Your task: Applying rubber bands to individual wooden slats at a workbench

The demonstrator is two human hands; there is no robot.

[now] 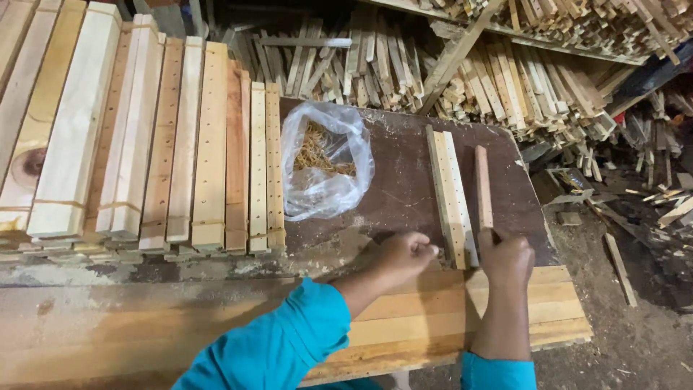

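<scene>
A: We see the bench (404,180) first; the drilled slat (451,195) lies on it, long axis running away from us.
B: Our left hand (404,256) pinches narrow at its near end; our right hand (505,260) is closed around the red stick (483,188) just beside.

Pretty cramped wood shop here. The dark brown worktable (404,188) sits in the middle of it all, dusty with sawdust. Behind it, shelves (462,43) crammed with loose wood offcuts. Right of the table, a dirt floor (635,318) littered with scraps. Dim light overall.
</scene>
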